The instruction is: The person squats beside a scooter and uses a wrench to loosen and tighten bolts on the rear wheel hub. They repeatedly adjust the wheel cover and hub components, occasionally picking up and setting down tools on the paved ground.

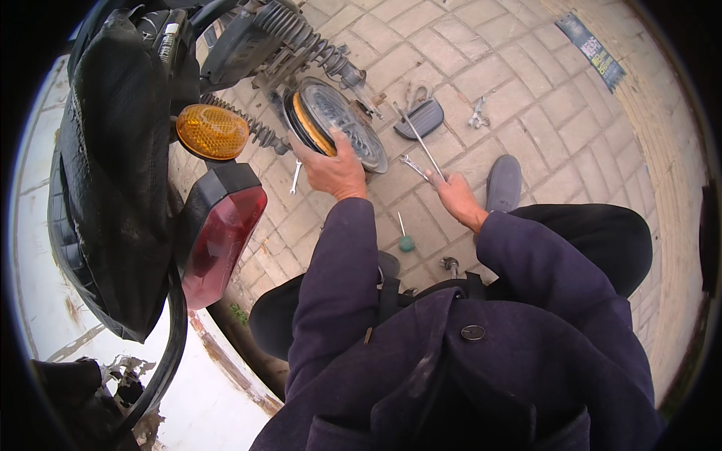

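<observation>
In the head view we look down on our own dark blue coat point(466, 353) and both forearms, which reach up from the lower edge toward the middle of the frame. Our left hand point(331, 169) rests flat on the rim of a round drum-like wheel hub point(342, 124) just above centre; the fingers are spread over its edge, so this grip is open and pressing rather than closed around anything. Our right hand point(455, 194), right of centre, has its grip closed around the lower end of a long thin metal rod point(420, 139), which slants up and left toward the hub. A small spanner point(412, 165) lies on the paving point(541, 98) just beside that hand, and another spanner point(296, 177) lies left of the left hand.

At the upper left a coil spring shock absorber point(316, 41) runs diagonally above the hub. Below it sit an orange turn signal point(212, 131) and a red tail light point(218, 240), beside a black seat point(113, 165) along the left edge. A green-handled screwdriver point(404, 237) lies on the paving between our sleeves. A dark shoe point(504, 183) sits right of the right hand.
</observation>
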The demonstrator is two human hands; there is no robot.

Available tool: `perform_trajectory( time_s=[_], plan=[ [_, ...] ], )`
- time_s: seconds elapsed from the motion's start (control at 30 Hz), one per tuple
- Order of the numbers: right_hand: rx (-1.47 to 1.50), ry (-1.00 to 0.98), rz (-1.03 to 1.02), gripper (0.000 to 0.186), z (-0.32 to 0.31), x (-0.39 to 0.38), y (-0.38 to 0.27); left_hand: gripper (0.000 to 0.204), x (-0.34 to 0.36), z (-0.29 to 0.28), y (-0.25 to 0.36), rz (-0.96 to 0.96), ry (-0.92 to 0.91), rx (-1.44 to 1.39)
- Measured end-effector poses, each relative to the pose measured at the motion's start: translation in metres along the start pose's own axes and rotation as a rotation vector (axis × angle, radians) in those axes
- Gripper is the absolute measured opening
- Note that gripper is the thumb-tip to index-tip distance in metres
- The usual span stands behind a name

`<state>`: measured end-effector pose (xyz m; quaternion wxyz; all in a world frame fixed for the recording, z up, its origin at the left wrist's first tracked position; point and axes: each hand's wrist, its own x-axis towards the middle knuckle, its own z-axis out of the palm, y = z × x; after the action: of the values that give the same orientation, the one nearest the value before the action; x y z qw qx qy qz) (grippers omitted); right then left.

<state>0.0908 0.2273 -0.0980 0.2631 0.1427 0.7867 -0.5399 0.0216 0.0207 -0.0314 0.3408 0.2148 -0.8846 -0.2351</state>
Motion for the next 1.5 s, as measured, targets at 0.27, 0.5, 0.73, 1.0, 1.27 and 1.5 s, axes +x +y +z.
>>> perform_trajectory(
  time_s=[0.27,0.5,0.73,1.0,1.27,1.5],
  plan=[
    [0.012,-0.009,-0.166,0.057,0.011,0.049,0.019,0.067,0.0,-0.001,0.005,-0.061,-0.043,-0.075],
    [-0.071,0.05,-0.234,0.055,0.03,0.077,0.028,0.073,0.0,-0.001,0.003,-0.006,-0.051,-0.101],
    [-0.043,0.017,-0.191,0.052,0.04,0.073,0.025,0.072,-0.001,0.001,0.002,-0.001,-0.041,-0.093],
    [-0.084,0.036,0.057,0.05,0.039,0.017,-0.04,0.069,-0.002,-0.001,0.004,-0.054,-0.036,-0.099],
    [1.02,-0.373,0.487,0.02,0.003,-0.016,-0.176,0.076,-0.002,0.002,-0.003,-0.017,-0.016,-0.024],
    [0.593,-0.313,0.367,0.031,-0.005,-0.054,-0.114,0.077,-0.002,0.003,-0.005,-0.049,-0.033,0.011]
  ],
)
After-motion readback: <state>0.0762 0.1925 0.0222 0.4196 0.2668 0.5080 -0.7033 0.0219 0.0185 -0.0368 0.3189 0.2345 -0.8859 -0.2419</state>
